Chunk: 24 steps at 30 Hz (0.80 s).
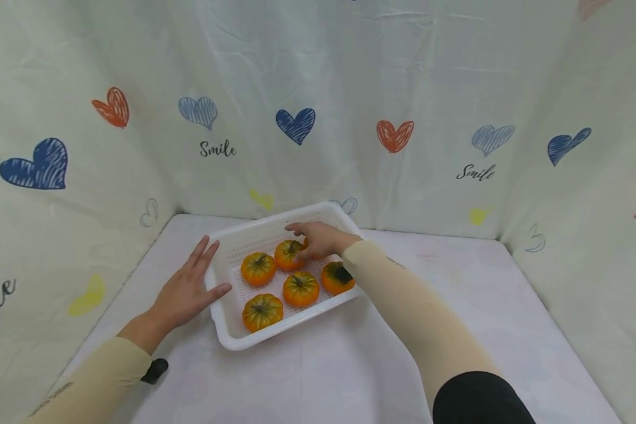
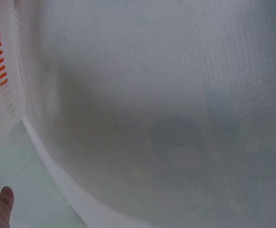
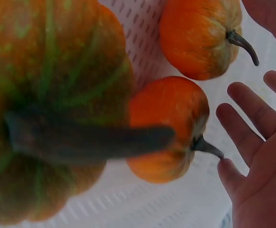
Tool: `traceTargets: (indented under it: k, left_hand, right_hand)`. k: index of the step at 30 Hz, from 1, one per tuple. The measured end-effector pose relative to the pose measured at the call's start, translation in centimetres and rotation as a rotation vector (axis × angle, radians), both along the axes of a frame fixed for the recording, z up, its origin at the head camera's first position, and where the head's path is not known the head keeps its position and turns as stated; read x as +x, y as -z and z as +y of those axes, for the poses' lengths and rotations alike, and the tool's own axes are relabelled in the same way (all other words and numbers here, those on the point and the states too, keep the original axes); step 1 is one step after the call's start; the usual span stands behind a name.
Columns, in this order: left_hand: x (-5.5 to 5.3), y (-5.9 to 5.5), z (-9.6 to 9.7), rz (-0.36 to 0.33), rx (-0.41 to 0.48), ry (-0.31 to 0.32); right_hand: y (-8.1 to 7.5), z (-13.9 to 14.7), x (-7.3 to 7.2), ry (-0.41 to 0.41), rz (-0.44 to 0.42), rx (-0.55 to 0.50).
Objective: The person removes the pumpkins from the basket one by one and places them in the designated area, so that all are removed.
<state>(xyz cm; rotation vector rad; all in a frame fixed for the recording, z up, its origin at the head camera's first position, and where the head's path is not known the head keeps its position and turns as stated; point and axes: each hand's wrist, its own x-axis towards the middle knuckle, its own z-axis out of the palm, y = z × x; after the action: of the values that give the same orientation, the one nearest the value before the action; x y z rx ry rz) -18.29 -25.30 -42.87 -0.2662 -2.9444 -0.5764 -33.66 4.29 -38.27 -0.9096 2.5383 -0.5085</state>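
Several small orange pumpkins [image 1: 262, 312] with green-tinged tops and dark stems sit in a white plastic basket [image 1: 254, 340]. My right hand [image 1: 325, 239] reaches over the basket's far right part, fingers spread, above the pumpkins and partly hiding one. In the right wrist view its fingers [image 3: 247, 114] are apart, and a fingertip overlaps the stem of a middle pumpkin [image 3: 168, 109]. A much larger-looking pumpkin [image 3: 57, 190] fills the left of that view. My left hand [image 1: 185, 294] is at the basket's left rim, fingers extended and thumb over the edge.
The basket stands at an angle on a white-covered table [image 1: 318, 383], near its back edge. A white curtain [image 1: 350, 59] printed with hearts and "Smile" hangs behind and on both sides. Slots in the basket wall [image 2: 0, 104] show orange.
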Motion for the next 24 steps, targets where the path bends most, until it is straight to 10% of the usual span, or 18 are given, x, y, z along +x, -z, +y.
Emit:
traceTargets:
  k: [7,24]
  left_hand:
    - [-0.1,-0.3,-0.4,-0.006,-0.009,0.027]
    - [0.0,-0.6,-0.2,-0.025,-0.007,0.004]
  right_hand:
    - [1.1,-0.4,-0.2,-0.042,0.140,0.072]
    - [1.9,-1.0,0.6,-0.082,0.060,0.087]
